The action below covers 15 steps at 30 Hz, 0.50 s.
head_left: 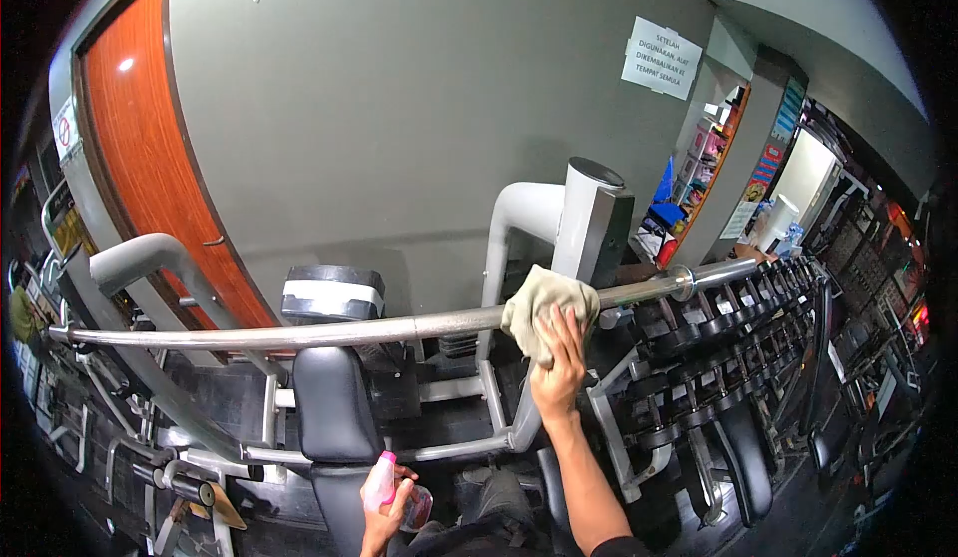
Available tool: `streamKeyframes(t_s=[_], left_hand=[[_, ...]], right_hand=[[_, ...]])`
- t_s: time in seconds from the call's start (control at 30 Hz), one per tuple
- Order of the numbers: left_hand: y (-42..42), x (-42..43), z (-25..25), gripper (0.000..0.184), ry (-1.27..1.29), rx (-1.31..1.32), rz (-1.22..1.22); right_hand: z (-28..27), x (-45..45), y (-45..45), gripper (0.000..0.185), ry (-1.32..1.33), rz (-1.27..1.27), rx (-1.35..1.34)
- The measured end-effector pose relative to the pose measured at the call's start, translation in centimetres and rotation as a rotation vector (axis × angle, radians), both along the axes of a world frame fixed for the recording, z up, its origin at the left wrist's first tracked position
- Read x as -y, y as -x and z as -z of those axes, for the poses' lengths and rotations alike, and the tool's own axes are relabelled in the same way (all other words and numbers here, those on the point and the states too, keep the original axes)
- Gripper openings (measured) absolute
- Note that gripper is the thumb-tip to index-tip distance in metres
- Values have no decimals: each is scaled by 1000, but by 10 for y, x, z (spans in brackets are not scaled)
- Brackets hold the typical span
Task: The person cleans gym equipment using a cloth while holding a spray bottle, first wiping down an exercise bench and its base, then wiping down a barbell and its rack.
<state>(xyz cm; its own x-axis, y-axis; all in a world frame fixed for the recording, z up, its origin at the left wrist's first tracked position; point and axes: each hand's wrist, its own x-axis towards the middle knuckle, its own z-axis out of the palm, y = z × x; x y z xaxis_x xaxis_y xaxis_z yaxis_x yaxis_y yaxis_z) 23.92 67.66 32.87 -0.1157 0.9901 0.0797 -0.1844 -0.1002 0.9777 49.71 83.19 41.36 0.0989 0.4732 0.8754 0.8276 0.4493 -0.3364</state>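
Note:
A long metal barbell bar (349, 333) lies across the rack uprights. Against its right part, beside the thick upright, my right hand (561, 357) presses a beige cloth (526, 315), which drapes over the bar. The fingers lie over the cloth. Low in the middle, my left hand (387, 507) is wrapped round a bottle with a pink top (387, 463); part of the bottle is hidden by the fingers. A black padded bench (337, 407) stands below the bar, just behind my left hand.
A grey rack upright (589, 228) stands behind the cloth. Rows of dumbbells (733, 307) fill a rack at the right. An orange-brown door (160, 148) is at the left, and a paper sign (662, 58) hangs on the grey wall.

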Motion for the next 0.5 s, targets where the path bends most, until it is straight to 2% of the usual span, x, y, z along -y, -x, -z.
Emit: streamKeyframes(t_s=[0.03,0.1,0.17,0.23,0.27,0.3,0.33,0.37,0.4,0.43,0.5], left_hand=[[2,-1,3,17,4,-28,-6],[2,4,5,18,18,-54,-11],[1,1,2,19,-6,-47,-1],[2,-1,0,19,-15,-74,-6],[2,-1,-3,19,-46,-106,1],[3,0,-5,19,-74,-138,6],[5,1,-4,19,-73,-138,1],[7,1,-2,19,-68,-130,1],[10,1,1,20,-62,-122,0],[12,1,3,20,-60,-122,-6],[17,3,6,19,-41,-184,-18]], right_hand=[[10,5,3,42,-28,-17,-41],[45,15,4,31,295,-165,-399],[80,5,4,22,336,-197,-667],[77,3,12,29,367,-291,-1434],[46,12,18,39,345,-267,-1599],[66,8,11,46,172,-498,-1593],[88,-3,7,47,150,-212,-1339],[63,-2,18,49,124,58,-1072],[38,2,28,46,45,-78,-1628],[39,-6,34,46,51,-81,-1628],[38,-18,48,32,-45,-266,-1407]])
